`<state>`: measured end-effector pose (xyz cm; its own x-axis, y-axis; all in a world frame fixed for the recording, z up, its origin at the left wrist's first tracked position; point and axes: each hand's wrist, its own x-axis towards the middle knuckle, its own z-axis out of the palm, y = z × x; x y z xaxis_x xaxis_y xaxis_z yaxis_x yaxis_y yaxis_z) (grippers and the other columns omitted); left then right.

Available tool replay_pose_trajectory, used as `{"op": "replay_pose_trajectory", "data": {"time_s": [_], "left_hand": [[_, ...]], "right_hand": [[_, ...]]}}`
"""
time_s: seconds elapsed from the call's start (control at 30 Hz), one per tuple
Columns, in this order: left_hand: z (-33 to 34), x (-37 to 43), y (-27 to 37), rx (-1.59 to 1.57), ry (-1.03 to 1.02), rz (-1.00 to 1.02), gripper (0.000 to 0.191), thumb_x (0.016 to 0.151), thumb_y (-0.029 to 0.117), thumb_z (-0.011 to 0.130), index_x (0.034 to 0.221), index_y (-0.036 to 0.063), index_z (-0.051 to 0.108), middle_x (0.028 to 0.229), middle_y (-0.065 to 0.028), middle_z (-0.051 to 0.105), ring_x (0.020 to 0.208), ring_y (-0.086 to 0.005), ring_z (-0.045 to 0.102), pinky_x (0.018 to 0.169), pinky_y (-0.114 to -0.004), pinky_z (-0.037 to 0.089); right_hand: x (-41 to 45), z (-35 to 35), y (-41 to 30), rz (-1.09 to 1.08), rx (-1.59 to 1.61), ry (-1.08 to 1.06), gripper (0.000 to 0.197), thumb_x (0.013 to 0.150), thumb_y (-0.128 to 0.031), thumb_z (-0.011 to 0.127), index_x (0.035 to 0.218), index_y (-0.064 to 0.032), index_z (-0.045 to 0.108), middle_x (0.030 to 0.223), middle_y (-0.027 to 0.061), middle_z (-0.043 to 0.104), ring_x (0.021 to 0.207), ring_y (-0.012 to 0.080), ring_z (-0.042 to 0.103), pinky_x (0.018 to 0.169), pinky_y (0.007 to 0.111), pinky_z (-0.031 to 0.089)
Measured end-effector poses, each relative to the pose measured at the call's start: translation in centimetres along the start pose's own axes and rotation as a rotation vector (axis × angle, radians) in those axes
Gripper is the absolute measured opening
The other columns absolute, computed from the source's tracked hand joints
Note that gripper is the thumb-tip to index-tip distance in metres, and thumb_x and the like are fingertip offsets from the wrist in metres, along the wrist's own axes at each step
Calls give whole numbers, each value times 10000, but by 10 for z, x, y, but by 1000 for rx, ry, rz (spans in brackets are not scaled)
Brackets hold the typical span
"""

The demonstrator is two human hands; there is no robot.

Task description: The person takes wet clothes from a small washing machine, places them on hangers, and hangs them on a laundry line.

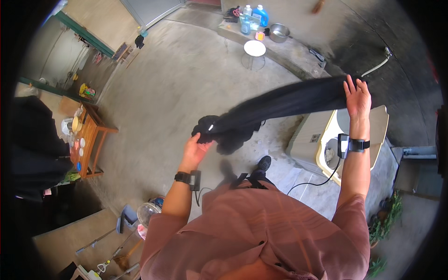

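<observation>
A long black garment [280, 101] is stretched in the air between my two hands, its left end bunched up with a small white tag on it. My left hand [197, 148] grips the bunched end, thumb on top. At the other end, my right hand [357, 96] is raised with the palm showing and fingers bent, against the cloth; whether it pinches the fabric is hard to see. Both wrists wear straps with small devices and cables. Below my right hand stands a twin-tub washing machine [308, 138] with its lid raised and some cloth in one tub.
A white-topped stool [254, 48] stands by a concrete ledge [294, 56] holding detergent bottles [260, 15] and a metal pot [279, 33]. At left are a wooden table [91, 140] and dark hanging cloth [35, 147]. Brooms [126, 257] and a dustpan [129, 215] lie lower left; plants [386, 218] grow lower right.
</observation>
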<state>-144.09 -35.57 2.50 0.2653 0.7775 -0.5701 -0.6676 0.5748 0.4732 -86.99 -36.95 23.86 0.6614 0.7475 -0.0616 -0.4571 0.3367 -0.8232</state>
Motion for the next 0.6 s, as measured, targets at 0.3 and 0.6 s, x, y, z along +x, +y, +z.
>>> {"op": "replay_pose_trajectory", "data": {"time_s": [0.3, 0.6], "left_hand": [[120, -42, 29, 46, -177, -107, 434, 1039, 380, 517, 1277, 23, 582, 1203, -115, 664, 1083, -266, 636, 948, -416, 525], [207, -83, -12, 650, -538, -215, 271, 990, 289, 614, 1115, 50, 641, 1022, -50, 658, 916, -161, 615, 802, -343, 522]], "right_hand": [[-37, -17, 98, 235, -1586, -333, 277, 933, -224, 633, 1097, 0, 635, 896, 83, 702, 758, 245, 719, 654, 343, 572], [-232, 84, 213, 677, -444, -719, 298, 937, -35, 587, 1231, -15, 629, 1192, 102, 668, 1047, 162, 652, 863, 316, 571]]}}
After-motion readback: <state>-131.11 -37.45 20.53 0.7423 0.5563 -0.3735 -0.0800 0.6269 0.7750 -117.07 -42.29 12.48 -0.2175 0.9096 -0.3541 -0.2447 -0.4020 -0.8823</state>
